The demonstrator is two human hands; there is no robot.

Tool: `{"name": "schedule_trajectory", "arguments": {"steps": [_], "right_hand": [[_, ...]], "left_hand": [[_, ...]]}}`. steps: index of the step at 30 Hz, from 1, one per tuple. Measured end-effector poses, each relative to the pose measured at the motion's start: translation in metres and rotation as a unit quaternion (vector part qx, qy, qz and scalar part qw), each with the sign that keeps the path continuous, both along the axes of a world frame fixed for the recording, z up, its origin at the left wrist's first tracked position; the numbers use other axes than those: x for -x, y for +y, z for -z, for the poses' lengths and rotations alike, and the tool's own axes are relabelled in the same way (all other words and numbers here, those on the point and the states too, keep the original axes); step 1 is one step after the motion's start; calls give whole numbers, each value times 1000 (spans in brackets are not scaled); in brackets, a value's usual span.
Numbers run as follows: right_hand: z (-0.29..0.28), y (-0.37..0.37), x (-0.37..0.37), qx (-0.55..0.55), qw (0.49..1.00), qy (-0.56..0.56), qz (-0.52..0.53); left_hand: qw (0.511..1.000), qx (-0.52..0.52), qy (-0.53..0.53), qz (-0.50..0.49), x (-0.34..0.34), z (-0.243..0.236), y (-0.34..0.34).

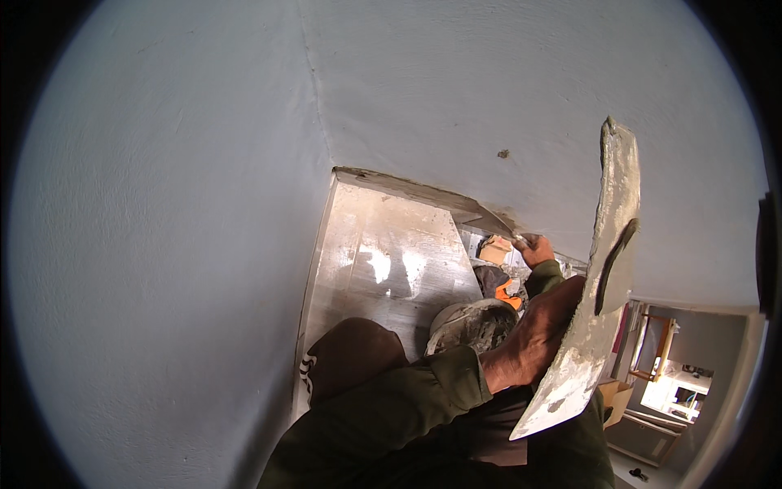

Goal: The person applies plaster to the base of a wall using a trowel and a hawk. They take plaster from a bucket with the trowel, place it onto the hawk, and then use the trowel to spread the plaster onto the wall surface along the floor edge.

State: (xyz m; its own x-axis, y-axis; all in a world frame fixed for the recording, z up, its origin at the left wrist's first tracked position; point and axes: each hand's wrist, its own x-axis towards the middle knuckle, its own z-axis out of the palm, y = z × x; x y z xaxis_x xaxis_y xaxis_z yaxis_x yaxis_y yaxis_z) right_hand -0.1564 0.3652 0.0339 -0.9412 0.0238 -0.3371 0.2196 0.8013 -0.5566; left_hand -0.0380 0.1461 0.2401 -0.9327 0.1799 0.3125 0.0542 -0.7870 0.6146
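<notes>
My left hand is closed on a long, flat plastering blade, tilted steeply at the right. Grey mortar smears its face, and a thick dark lump sticks out from it. Farther off, my right hand grips the handle of a small trowel. The trowel's thin blade lies against the bottom of the grey wall, where a damp brown strip runs along the floor line. Just beyond my left wrist stands a bucket with mortar-caked insides.
Glossy grey floor planks reach to the wall corner. My bent knee is close to the left wall. Past the bucket lie an orange-and-dark item and a tan block. At the lower right, an opening shows a wooden frame.
</notes>
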Motion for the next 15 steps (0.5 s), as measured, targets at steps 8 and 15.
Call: {"name": "schedule_trajectory", "arguments": {"steps": [8,15], "right_hand": [[44,24,-45,79,994,76,11],[54,-44,-31,60,992,113,-1]], "left_hand": [[999,30,-4,14,-1,1,-4],[998,27,-4,62,-3,9,10]]}}
